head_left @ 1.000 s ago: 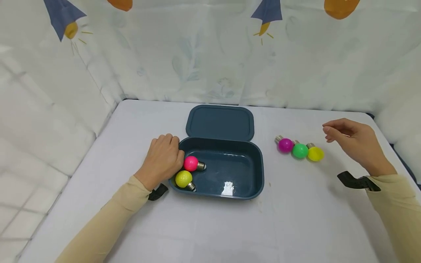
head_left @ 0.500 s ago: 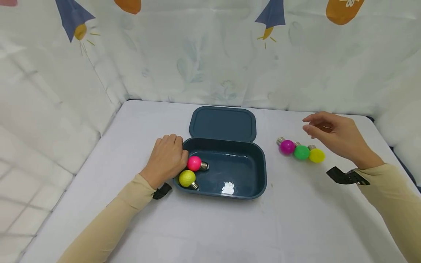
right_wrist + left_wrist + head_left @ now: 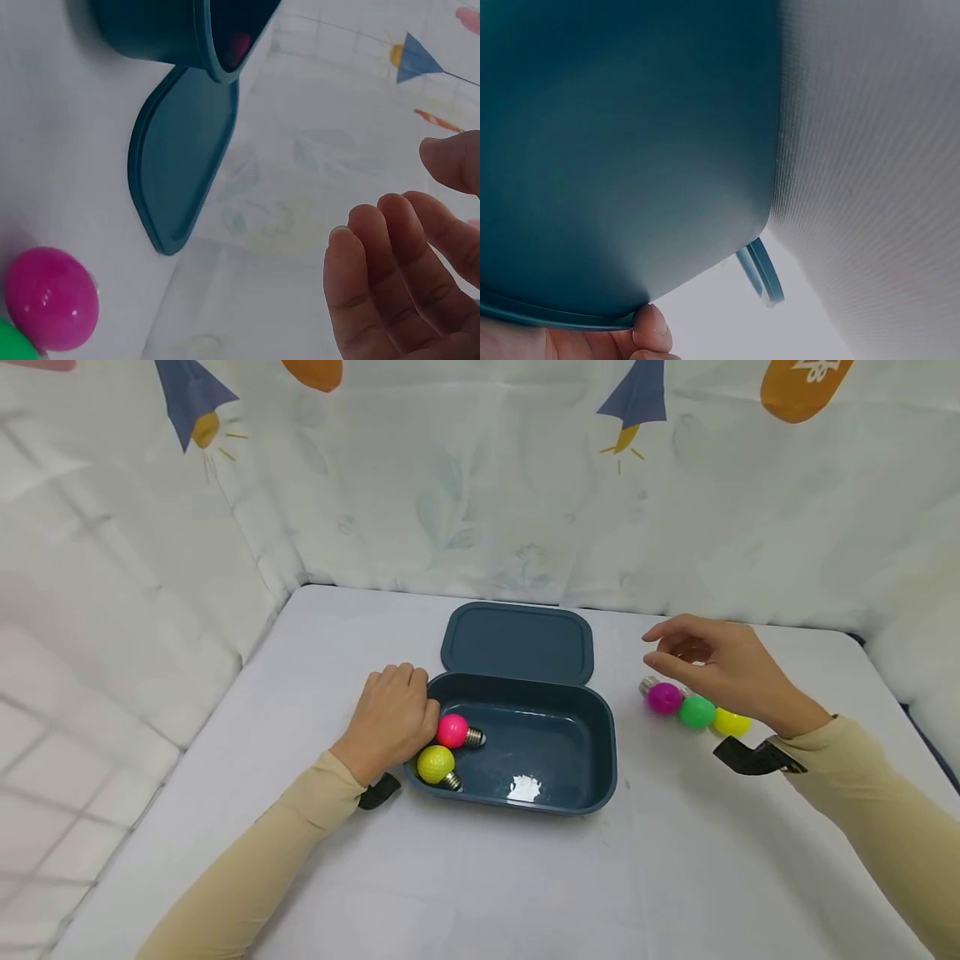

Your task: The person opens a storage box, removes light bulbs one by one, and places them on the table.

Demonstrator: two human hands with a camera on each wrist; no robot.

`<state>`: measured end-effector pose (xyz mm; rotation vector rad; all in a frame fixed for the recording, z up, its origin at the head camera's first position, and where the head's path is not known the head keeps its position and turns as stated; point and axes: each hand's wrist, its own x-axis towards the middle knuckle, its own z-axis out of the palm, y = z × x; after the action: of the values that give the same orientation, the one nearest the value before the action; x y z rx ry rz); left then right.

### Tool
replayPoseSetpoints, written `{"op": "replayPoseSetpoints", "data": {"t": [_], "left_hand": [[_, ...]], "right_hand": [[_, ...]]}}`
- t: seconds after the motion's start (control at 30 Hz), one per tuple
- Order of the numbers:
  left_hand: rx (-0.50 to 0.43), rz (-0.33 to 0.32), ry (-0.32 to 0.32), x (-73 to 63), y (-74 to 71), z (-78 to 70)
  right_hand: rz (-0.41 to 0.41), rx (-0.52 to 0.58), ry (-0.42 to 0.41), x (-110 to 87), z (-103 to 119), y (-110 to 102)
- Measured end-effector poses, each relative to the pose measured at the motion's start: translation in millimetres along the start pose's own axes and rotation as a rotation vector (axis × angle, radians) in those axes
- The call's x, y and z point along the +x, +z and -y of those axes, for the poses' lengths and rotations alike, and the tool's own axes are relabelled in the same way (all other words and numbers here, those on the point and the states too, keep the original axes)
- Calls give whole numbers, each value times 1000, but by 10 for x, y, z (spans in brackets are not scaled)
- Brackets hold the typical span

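Observation:
My left hand grips the left rim of a dark blue box, fingertips curled over its edge in the left wrist view. Inside, at the left end, lie a pink light bulb and a yellow-green bulb. My right hand hovers over the table at the right, fingers loosely bent and holding nothing. Just below it lie a purple bulb, a green bulb and a yellow bulb in a row, the yellow one partly hidden by the hand.
A flat dark blue lid lies right behind the box. White cloth covers the table. Patterned curtains close off the back and sides. Each wrist has a black strap mount.
My right hand has moved left, coming over the row of bulbs. The left hand keeps its grip on the box. The head view has turned slightly, shifting everything a little to the right.

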<state>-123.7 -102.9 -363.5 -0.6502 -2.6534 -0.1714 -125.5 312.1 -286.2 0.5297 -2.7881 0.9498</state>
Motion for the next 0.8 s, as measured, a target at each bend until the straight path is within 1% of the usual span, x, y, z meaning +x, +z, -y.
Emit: {"op": "replayPoseSetpoints", "data": {"t": [0.13, 0.37, 0.6, 0.8], "left_hand": [[-4, -2, 6, 14, 11, -16], [-9, 20, -8, 40, 24, -42], [-14, 20, -22, 34, 21, -47], [-12, 17, -19, 28, 15, -53]], "right_hand": [[28, 22, -70, 74, 91, 49], [71, 5, -161, 187, 203, 144], [113, 36, -267, 296, 296, 316], [195, 46, -295, 359, 400, 462]]}}
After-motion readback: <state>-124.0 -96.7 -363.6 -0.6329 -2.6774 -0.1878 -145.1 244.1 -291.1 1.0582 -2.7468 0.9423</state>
